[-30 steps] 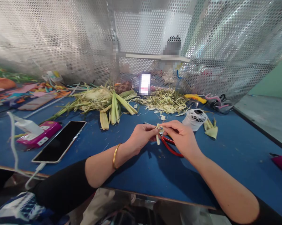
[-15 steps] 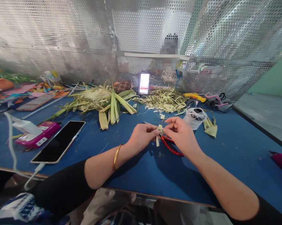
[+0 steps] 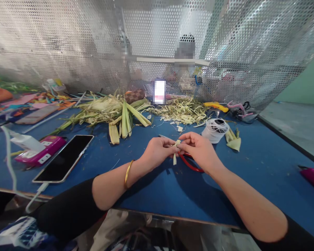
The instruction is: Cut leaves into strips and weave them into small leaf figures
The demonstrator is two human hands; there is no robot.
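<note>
Between my two hands is a small piece of pale corn husk (image 3: 175, 159), with a narrow end hanging down. My left hand (image 3: 158, 150) pinches it between thumb and fingers. From the other side my right hand (image 3: 197, 149) grips its upper part, fingers curled. Beneath my hands lie red-handled scissors (image 3: 190, 165), their blades partly covered by my left hand. Just beyond my right hand stands a spool of white thread (image 3: 215, 131). A folded piece of husk (image 3: 233, 142) lies to the right of the spool.
A heap of corn husks (image 3: 101, 111) and a pile of shredded husk (image 3: 184, 111) lie at the back of the blue table (image 3: 151, 195). On the left are a phone (image 3: 64, 158) on a cable and a purple power strip (image 3: 41, 151). A perforated metal screen (image 3: 151, 31) rises behind.
The view has shifted slightly. My right hand's fingers have closed in a little nearer to my left hand at the husk piece; both hands keep hold of it.
</note>
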